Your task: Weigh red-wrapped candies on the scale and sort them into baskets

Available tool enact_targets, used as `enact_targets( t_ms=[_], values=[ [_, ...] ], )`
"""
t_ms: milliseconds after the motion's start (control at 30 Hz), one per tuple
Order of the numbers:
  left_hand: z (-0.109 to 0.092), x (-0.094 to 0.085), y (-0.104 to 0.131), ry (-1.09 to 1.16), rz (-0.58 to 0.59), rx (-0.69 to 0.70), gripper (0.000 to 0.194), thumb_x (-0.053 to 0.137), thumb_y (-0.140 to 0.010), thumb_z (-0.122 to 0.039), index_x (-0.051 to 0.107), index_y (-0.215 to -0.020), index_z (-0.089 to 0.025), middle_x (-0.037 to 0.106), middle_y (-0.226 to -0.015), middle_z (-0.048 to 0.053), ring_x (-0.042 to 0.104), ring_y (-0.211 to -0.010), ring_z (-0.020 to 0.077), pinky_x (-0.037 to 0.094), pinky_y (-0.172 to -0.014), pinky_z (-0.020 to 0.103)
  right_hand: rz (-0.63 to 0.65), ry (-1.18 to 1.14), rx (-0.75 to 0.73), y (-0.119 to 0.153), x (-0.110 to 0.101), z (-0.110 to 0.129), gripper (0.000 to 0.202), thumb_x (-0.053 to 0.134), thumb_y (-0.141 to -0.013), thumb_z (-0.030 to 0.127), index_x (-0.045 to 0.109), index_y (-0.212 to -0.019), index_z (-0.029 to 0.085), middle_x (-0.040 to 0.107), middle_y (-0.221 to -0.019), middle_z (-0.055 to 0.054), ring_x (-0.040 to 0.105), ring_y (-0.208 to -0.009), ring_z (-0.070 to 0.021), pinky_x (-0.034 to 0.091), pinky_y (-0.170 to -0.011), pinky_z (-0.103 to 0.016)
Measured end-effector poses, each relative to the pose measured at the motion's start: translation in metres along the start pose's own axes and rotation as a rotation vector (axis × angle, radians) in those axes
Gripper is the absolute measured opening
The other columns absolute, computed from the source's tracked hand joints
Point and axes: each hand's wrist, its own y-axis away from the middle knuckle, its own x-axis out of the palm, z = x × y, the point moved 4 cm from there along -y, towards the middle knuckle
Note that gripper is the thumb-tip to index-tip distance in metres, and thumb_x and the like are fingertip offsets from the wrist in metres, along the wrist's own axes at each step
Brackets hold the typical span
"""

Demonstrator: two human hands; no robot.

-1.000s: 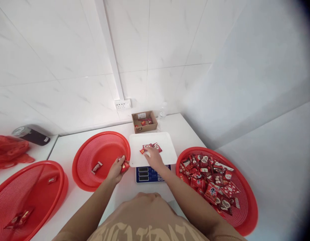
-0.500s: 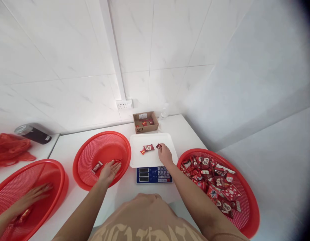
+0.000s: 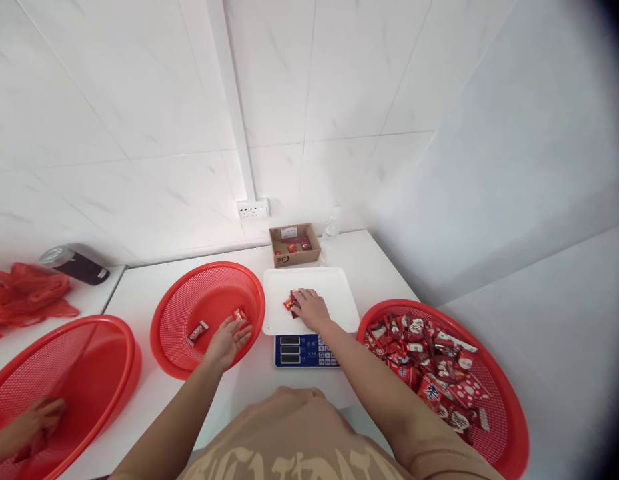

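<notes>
On the white weighing tray (image 3: 334, 283) of the scale, my right hand (image 3: 309, 310) is closed over small red and dark-red snack packets (image 3: 289, 302), which its fingers partly cover. My left hand (image 3: 228, 343) hangs over the near right side of the middle red basket (image 3: 162, 310), palm up, fingers apart, with nothing in it. Just beyond its fingertips lies a red snack packet (image 3: 240, 314). A second small packet (image 3: 197, 332) rests on the basket floor to the left. Below the tray shows the blue scale panel (image 3: 290, 351).
At the right stands a red basket (image 3: 509, 407) heaped with snack packets. A cardboard box (image 3: 295, 245) and a clear bottle (image 3: 332, 225) are behind the scale. Far left, another person's hand (image 3: 42, 420) reaches into a red basket (image 3: 124, 333), near red mesh bags (image 3: 29, 297) and a tumbler (image 3: 77, 265).
My right hand has moved left across the tray, bringing its packet onto the one lying there. The red packet by my left hand now lies clear of the fingers. The other person's hand has drawn back.
</notes>
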Motion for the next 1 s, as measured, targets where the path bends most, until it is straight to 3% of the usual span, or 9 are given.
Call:
enact_targets(
  t_ms=[133,300,567,700,800,1000],
  values=[
    [0.003,-0.002,-0.001,-0.018,-0.012,-0.014,0.043,0.054,-0.082,-0.014,0.041,-0.122,-0.023,0.06,-0.113,0.01,0.065,-0.083,0.0161,0.054,-0.077,0.032,-0.033,0.058,-0.003,0.006,0.006,-0.001,0.033,0.047,-0.087,0.032,0.051,-0.119,0.024,0.056,-0.117,-0.008,0.041,-0.113,-0.0235,0.036,-0.088,-0.035],
    [0.005,-0.003,-0.002,-0.029,-0.003,-0.017,0.034,0.054,-0.082,-0.014,0.046,-0.114,-0.021,0.062,-0.108,0.009,0.066,-0.079,0.0152,0.053,-0.077,0.031,0.003,0.116,-0.01,0.01,0.014,-0.003,0.028,0.038,-0.091,0.027,0.055,-0.112,0.019,0.057,-0.106,-0.011,0.049,-0.099,-0.022,0.038,-0.081,-0.031],
    [0.004,-0.004,0.004,-0.07,0.005,-0.006,0.017,0.056,-0.08,-0.013,0.053,-0.095,-0.02,0.065,-0.097,0.006,0.065,-0.074,0.0142,0.053,-0.075,0.03,0.001,-0.06,0.097,0.004,0.006,-0.007,0.028,0.04,-0.091,0.033,0.051,-0.116,0.026,0.052,-0.11,-0.005,0.058,-0.085,-0.015,0.038,-0.069,-0.024],
    [0.007,-0.002,0.003,-0.078,0.017,-0.006,0.014,0.057,-0.08,-0.012,0.053,-0.092,-0.019,0.065,-0.093,0.007,0.065,-0.07,0.0132,0.053,-0.074,0.03,0.115,-0.074,0.067,-0.006,0.005,0.005,0.038,0.047,-0.086,0.029,0.048,-0.124,0.029,0.052,-0.111,-0.005,0.059,-0.084,-0.0164,0.038,-0.069,-0.025],
    [0.007,0.002,0.004,-0.118,0.055,-0.005,0.015,0.056,-0.08,-0.013,0.053,-0.093,-0.019,0.066,-0.092,0.007,0.065,-0.069,0.0127,0.052,-0.073,0.029,0.189,-0.067,0.086,-0.013,0.005,0.009,0.032,0.05,-0.083,0.025,0.057,-0.114,0.027,0.055,-0.105,-0.006,0.06,-0.082,-0.0172,0.037,-0.066,-0.025],
    [0.013,0.023,0.013,-0.201,0.198,-0.017,0.024,0.063,-0.077,-0.02,0.054,-0.099,-0.018,0.065,-0.092,0.009,0.064,-0.074,0.0138,0.05,-0.078,0.031,0.161,-0.129,0.113,-0.007,-0.002,0.015,0.016,0.052,-0.081,0.027,0.062,-0.091,0.019,0.061,-0.092,-0.006,0.057,-0.078,-0.0166,0.035,-0.062,-0.024]
  ],
)
